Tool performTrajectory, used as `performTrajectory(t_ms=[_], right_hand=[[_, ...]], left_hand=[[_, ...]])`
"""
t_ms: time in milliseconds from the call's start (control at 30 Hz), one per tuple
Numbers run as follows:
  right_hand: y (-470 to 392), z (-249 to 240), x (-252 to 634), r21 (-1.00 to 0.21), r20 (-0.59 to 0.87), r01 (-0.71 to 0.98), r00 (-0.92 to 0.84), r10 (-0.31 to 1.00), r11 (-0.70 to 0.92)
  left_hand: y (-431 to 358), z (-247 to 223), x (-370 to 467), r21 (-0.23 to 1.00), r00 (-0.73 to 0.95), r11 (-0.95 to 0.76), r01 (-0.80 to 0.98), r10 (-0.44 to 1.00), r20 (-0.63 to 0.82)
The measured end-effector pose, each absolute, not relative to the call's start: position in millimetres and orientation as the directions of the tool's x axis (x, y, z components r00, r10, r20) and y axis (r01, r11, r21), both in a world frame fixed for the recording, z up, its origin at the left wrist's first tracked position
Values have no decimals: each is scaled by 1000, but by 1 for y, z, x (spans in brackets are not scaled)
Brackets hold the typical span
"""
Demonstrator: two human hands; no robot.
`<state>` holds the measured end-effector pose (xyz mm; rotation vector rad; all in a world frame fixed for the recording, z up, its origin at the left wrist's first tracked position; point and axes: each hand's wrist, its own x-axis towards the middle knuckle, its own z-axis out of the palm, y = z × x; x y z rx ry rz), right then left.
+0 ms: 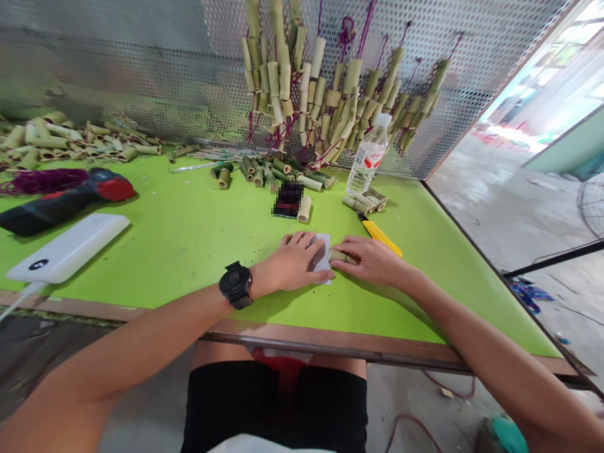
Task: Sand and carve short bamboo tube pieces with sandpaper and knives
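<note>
- A person's left hand [293, 261] lies on a pale sheet [324, 246] on a green bench [401, 308], fingers spread, thumb apart along the near edge.
- The right hand [372, 261] pinches a short bamboo piece [340, 256] between thumb and fingers, its end at the sheet's right edge.
- Beyond the right hand lies a yellow cutter [384, 238]; behind it, a water bottle [368, 160] stands beside cut bamboo lengths [363, 202].
- A lone bamboo tube [304, 209] rests beyond the left hand, beside a dark, blurred object [289, 199].
- At left, a white power bank [70, 248] lies near a black-and-red tool [70, 201].
- Bamboo strings [283, 75] hang against a perforated panel [155, 75].
</note>
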<state>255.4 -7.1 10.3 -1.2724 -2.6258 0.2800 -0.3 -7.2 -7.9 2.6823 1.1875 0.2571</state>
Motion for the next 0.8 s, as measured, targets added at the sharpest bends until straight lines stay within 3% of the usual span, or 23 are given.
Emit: performTrajectory(t_ms=[567,800], right_hand=[[-6,11,258,-197,133,818,-524,841,540],[-9,11,255,-231,88,768,-595,799,598]], left_hand=[[-7,-6,0,260,662,-655,709,746,73],[-8,-5,0,252,661,-656,712,746,74]])
